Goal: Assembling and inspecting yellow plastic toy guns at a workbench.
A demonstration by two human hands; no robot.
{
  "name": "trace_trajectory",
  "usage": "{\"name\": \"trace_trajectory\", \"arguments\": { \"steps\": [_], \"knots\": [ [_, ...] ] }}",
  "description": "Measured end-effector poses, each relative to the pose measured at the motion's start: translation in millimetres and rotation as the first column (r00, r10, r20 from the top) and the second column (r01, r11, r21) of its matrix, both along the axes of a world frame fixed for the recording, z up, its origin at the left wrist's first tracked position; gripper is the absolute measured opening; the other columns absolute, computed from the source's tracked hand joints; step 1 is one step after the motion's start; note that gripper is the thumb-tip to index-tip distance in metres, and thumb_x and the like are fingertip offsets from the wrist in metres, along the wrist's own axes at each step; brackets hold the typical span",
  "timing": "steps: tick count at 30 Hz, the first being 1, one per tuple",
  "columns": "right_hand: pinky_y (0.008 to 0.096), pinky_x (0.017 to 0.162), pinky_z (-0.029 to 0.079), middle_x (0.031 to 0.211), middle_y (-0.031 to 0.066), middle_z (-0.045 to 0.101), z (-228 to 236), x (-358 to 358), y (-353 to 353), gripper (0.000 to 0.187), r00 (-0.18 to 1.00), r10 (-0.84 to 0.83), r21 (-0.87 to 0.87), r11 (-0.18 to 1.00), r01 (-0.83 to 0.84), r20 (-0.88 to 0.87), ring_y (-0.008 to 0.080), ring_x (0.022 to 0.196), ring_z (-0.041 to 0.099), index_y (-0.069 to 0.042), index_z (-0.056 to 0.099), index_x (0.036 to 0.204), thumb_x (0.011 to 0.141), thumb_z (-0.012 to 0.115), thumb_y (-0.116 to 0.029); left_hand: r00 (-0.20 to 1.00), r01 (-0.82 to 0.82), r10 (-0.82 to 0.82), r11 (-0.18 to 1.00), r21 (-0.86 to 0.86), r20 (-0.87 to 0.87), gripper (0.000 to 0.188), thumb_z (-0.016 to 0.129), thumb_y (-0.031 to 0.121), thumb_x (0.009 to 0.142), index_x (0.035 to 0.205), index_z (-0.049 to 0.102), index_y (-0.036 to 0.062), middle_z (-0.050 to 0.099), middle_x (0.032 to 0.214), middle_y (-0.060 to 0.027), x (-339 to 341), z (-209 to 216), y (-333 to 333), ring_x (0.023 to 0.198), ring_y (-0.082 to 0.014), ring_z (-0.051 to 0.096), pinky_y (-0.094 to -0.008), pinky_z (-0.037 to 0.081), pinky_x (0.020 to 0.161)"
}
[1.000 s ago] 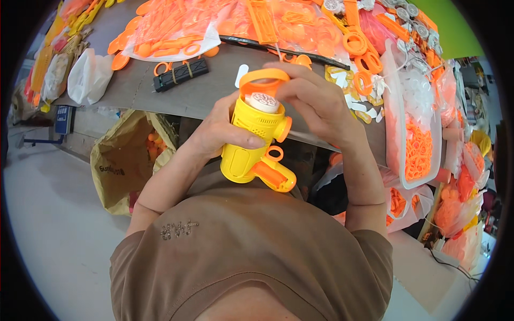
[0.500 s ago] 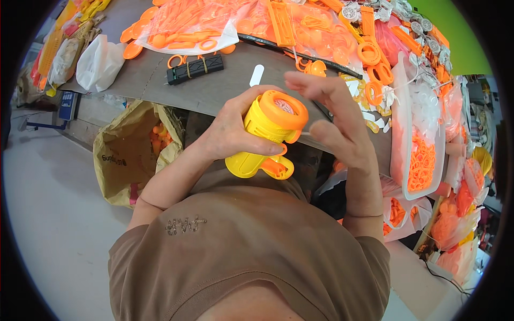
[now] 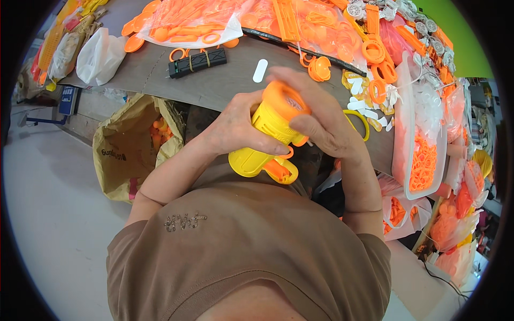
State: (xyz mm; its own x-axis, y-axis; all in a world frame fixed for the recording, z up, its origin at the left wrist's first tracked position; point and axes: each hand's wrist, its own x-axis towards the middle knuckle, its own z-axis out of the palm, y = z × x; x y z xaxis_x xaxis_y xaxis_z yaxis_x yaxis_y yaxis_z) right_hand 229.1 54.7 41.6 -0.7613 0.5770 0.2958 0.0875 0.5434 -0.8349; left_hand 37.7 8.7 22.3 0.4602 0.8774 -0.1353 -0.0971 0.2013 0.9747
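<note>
My left hand [image 3: 235,125] is wrapped round a yellow plastic toy [image 3: 272,124], a tubular body with a looped, handle-like part at its lower end. A thick orange ring [image 3: 279,101] caps the upper end, which tilts up and to the right. My right hand [image 3: 321,115] curves over this orange end, fingers behind it and thumb on its near side. The toy is held in front of my chest, by the table's near edge. Part of the round end face is hidden by the right hand.
On the grey table [image 3: 134,75] lie a black block with a band [image 3: 198,63], a white strip [image 3: 260,70] and a yellow loop handle [image 3: 360,124]. Orange parts [image 3: 193,21] heap at the back. A translucent bin [image 3: 399,155] stands right, a paper sack [image 3: 115,160] left.
My right hand has come in from the right and closed over the toy's orange end. The toy has shifted slightly down and right. The yellow loop handle is now in sight.
</note>
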Motion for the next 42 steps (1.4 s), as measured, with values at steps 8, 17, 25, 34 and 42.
{"name": "trace_trajectory", "arguments": {
  "steps": [8, 17, 25, 34, 42],
  "knots": [
    [0.0365, 0.098, 0.037, 0.123, 0.0144, 0.053, 1, 10, 7, 0.055, 0.984, 0.177, -0.222, 0.960, -0.172, 0.005, 0.0269, 0.115, 0.049, 0.003, 0.049, 0.124, 0.079, 0.063, -0.026, 0.987, 0.101, -0.093, 0.993, -0.058, 0.128, 0.059, 0.078, 0.011, 0.055, 0.109, 0.057, -0.0011, 0.064, 0.097, -0.0078, -4, -19, -7, 0.087, -0.0155, 0.061, -0.0299, 0.048, 0.080],
    [0.0375, 0.096, 0.039, 0.117, 0.0150, 0.058, -2, 10, 24, 0.054, 0.911, 0.399, -0.331, 0.850, -0.409, -0.102, 0.0279, 0.113, 0.053, 0.001, 0.057, 0.116, 0.070, 0.071, -0.022, 0.962, 0.169, -0.154, 0.984, -0.050, 0.225, 0.060, 0.078, 0.010, 0.056, 0.111, 0.056, -0.0011, 0.062, 0.100, -0.0068, 2, -29, -13, 0.092, -0.0146, 0.058, -0.0293, 0.045, 0.083],
    [0.0345, 0.095, 0.041, 0.116, 0.0147, 0.057, -2, 7, 7, 0.047, 0.940, 0.340, -0.348, 0.886, -0.306, 0.038, 0.0254, 0.111, 0.054, 0.002, 0.056, 0.116, 0.076, 0.070, -0.017, 0.979, 0.162, -0.148, 0.982, -0.097, 0.138, 0.062, 0.079, 0.011, 0.055, 0.111, 0.055, -0.0014, 0.060, 0.102, -0.0059, 0, -38, -19, 0.093, -0.0139, 0.056, -0.0290, 0.044, 0.084],
    [0.0427, 0.106, 0.027, 0.126, 0.0136, 0.053, -39, 7, -1, 0.048, 0.943, 0.315, -0.404, 0.853, -0.330, -0.103, 0.0282, 0.120, 0.047, 0.001, 0.051, 0.123, 0.084, 0.061, -0.024, 0.978, 0.061, -0.033, 0.989, -0.132, 0.205, 0.073, 0.078, 0.016, 0.058, 0.122, 0.045, -0.0012, 0.054, 0.111, -0.0076, 3, -60, -33, 0.102, -0.0169, 0.052, -0.0309, 0.042, 0.090],
    [0.0413, 0.103, 0.030, 0.133, 0.0161, 0.043, -50, 6, -45, 0.036, 0.991, -0.112, 0.230, 0.969, 0.092, 0.075, 0.0361, 0.120, 0.044, -0.003, 0.055, 0.121, 0.088, 0.053, -0.016, 0.952, -0.077, 0.109, 0.990, -0.121, 0.285, 0.081, 0.076, 0.013, 0.062, 0.131, 0.032, 0.0053, 0.050, 0.114, -0.0074, 6, -61, -43, 0.106, -0.0171, 0.050, -0.0312, 0.041, 0.091]
  ]
}}
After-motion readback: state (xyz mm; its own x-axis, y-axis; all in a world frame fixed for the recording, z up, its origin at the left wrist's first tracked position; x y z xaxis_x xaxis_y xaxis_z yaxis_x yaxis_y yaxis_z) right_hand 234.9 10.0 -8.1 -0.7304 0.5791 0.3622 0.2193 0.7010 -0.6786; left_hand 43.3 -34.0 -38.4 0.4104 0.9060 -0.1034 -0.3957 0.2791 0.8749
